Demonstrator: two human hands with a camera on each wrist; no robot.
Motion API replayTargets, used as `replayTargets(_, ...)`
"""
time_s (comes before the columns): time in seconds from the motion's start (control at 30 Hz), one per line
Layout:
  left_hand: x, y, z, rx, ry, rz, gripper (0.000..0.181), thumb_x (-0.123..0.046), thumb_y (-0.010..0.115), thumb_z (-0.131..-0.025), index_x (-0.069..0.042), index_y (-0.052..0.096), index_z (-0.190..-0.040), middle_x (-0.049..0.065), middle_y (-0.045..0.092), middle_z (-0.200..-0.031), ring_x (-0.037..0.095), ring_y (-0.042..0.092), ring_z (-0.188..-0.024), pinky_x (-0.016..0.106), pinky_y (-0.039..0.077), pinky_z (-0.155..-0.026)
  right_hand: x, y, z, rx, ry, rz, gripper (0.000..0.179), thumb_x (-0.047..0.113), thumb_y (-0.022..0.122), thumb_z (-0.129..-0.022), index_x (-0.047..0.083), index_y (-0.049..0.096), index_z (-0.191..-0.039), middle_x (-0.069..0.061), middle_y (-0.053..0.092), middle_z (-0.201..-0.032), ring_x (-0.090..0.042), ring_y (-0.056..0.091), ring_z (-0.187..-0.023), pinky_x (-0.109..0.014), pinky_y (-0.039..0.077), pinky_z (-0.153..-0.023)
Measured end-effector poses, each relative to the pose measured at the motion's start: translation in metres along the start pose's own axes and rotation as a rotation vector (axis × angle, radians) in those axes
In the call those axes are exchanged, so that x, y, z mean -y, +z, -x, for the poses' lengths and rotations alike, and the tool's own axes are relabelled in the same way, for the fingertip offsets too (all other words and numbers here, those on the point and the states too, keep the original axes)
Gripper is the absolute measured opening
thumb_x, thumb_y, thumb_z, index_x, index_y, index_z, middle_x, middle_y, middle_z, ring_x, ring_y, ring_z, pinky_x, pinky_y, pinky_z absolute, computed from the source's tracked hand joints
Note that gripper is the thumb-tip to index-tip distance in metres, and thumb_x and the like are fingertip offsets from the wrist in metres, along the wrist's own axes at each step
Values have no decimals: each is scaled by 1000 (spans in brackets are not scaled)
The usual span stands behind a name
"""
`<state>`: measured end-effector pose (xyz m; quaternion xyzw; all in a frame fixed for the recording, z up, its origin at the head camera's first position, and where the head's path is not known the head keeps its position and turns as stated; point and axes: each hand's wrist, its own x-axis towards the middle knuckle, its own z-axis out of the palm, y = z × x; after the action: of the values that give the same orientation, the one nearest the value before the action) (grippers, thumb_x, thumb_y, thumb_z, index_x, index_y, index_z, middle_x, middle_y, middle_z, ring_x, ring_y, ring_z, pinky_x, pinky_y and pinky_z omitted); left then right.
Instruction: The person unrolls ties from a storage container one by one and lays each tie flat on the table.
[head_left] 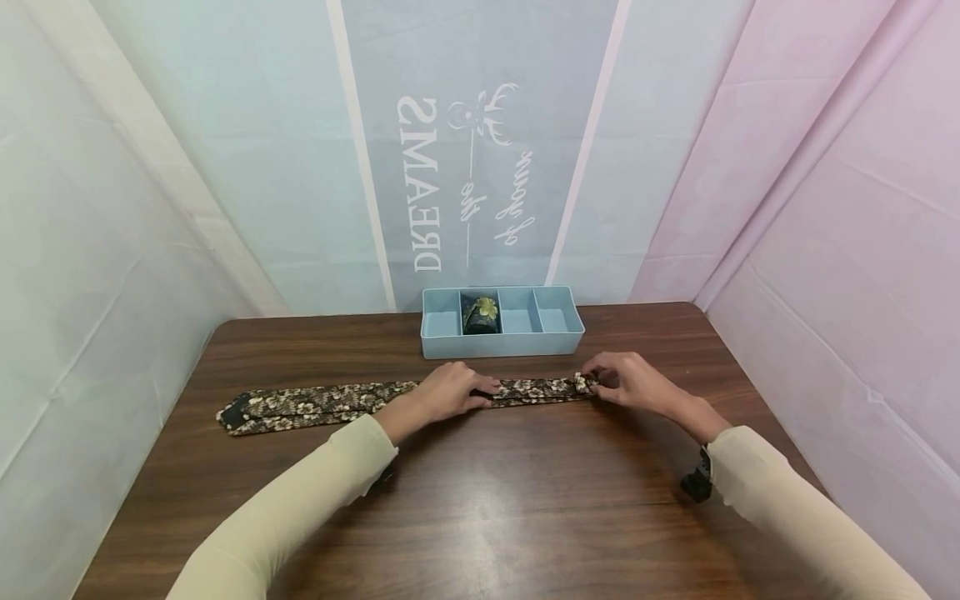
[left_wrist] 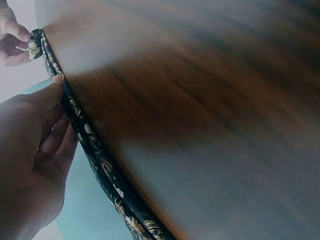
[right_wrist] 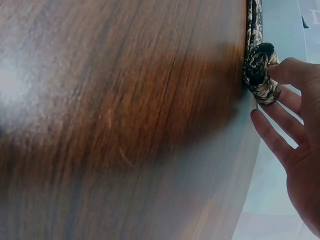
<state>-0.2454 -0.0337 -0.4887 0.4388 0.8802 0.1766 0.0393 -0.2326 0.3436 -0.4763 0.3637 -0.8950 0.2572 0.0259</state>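
Observation:
A dark necktie (head_left: 322, 407) with a cream floral pattern lies lengthwise across the table, folded along its length. Its right end is wound into a small roll (right_wrist: 261, 70), whose coiled layers show in the right wrist view. My right hand (head_left: 637, 383) pinches that roll between thumb and fingers. Farther left along the strip, my left hand (head_left: 446, 392) holds the tie at mid-length, thumb at the near edge and fingers on the far side. The wide end, with a dark tip, lies flat at the left.
Behind the tie stands a light blue divided box (head_left: 502, 345). One compartment holds a dark rolled item (head_left: 480, 317) with a yellow-green flower. The brown wooden table (head_left: 510, 500) meets a printed cloth (head_left: 480, 167) at the back, with pale cloth at both sides.

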Motion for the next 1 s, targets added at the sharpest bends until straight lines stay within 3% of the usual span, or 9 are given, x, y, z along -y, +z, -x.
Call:
replayTargets(0.13,3,-3,4,0,4,11,29,-26,77,-100,-17,79,-127,0,71,-135,23,75,-112,41,61,-97,-2,1,-2,22,-55,-6,40,-7,78,-88,3,73,-126,-8,75,-120,-23,74,-103,-42,64,-81)
replayTargets(0.33,6,-7,10,-5,5,23,29,-24,77,-100,-16,79,-127,1,71,-134,23,75,-113,41,61,-98,-4,2,-4,21,-149,56,36,-13,75,-86,7,78,-116,-5,74,-114,-20,73,-100,-41,62,-77)
replayTargets(0.63,10,-7,13,-5,-1,34,29,-23,78,-99,-16,79,-128,2,71,-135,23,75,-113,42,61,-97,-1,0,-2,44,-30,57,32,-7,70,-89,12,80,-113,0,74,-113,-16,71,-99,-41,60,-78)
replayTargets(0.87,13,-9,16,-8,0,46,29,-22,78,-99,-15,79,-127,2,71,-135,23,74,-115,42,60,-98,0,4,-5,3,-29,57,8,13,78,-97,16,80,-104,4,74,-107,-10,71,-94,-39,61,-77)
replayTargets(1.0,14,-10,18,-3,5,55,29,-21,77,-99,-14,79,-127,4,71,-135,23,73,-116,42,60,-98,-1,7,-6,-3,-28,61,7,17,83,-94,18,78,-99,7,72,-101,-5,66,-86,-31,58,-71)
